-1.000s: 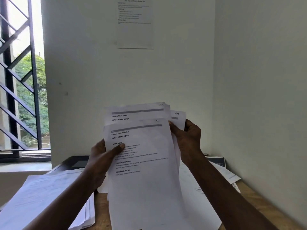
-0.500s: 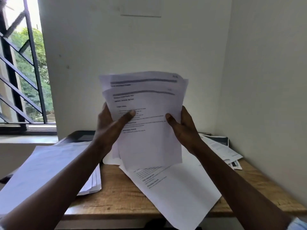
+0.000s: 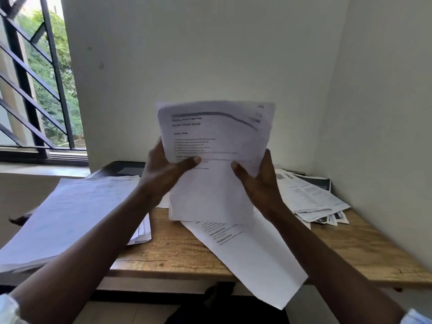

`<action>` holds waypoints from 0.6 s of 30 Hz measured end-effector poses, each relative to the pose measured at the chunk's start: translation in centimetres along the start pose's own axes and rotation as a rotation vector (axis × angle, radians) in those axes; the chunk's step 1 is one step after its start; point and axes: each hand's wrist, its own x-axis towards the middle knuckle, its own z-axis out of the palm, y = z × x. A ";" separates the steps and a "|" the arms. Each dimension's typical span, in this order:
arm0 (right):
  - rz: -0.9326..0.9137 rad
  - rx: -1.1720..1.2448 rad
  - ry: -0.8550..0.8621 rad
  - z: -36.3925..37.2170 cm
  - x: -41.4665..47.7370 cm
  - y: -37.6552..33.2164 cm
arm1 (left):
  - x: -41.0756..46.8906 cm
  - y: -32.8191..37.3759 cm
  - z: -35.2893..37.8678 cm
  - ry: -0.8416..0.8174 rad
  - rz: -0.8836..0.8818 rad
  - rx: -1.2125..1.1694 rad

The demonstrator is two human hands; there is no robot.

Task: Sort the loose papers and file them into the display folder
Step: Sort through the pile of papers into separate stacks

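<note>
At the lower left of the frame, a thick paper stack (image 3: 70, 218) overhung the wooden desk (image 3: 350, 249). Behind it sat a dark flat object (image 3: 126, 170) that could not be confirmed as the display folder. At centre, the left hand (image 3: 163, 176) and the right hand (image 3: 260, 183) held a sheaf of printed sheets (image 3: 215, 183) upright above the desk. Its lower edge hung just over a loose sheet (image 3: 252, 258) that crossed the desk's front edge. Each thumb was pressed on the sheaf's front face, and the other fingers were curled behind it, mostly hidden. At the right, a mixed paper pile (image 3: 308, 195) lay in the corner. Judged from this layout, sorting was under way; no sheet appeared filed, so all filing was outstanding.
</note>
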 end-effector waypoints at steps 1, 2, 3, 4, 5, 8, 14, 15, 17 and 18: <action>0.037 0.013 -0.041 0.2 -0.1 0.6 | -0.3 -0.4 0.1 0.040 -0.010 0.017; 0.083 0.040 -0.058 0.2 0.1 0.7 | -0.3 -0.5 0.1 0.112 -0.005 0.012; 0.133 0.046 -0.038 0.1 0.8 0.9 | 0.2 -0.5 -0.1 0.193 0.003 -0.014; 0.173 0.014 -0.003 -0.2 1.6 1.2 | 0.7 -0.1 -0.4 0.269 0.011 -0.047; 0.194 -0.087 0.020 -0.8 2.5 1.6 | 1.3 0.4 -0.9 0.342 0.012 -0.062; 0.267 -0.627 -0.153 -2.4 2.6 3.6 | 2.3 1.3 -3.0 0.479 0.010 -0.061; 0.276 -1.213 -0.404 -1.8 -1.1 7.3 | 0.1 -1.4 -4.7 0.538 -0.241 -0.172; 0.246 -1.233 -0.371 -1.7 -1.1 7.6 | -0.4 -1.8 -4.4 0.545 -0.291 -0.187; 0.209 -1.248 -0.323 -1.6 -1.0 8.0 | -1.2 -2.5 -4.0 0.558 -0.356 -0.221; 0.205 -1.226 -0.313 -1.7 -1.0 8.2 | -1.4 -2.8 -3.9 0.560 -0.380 -0.241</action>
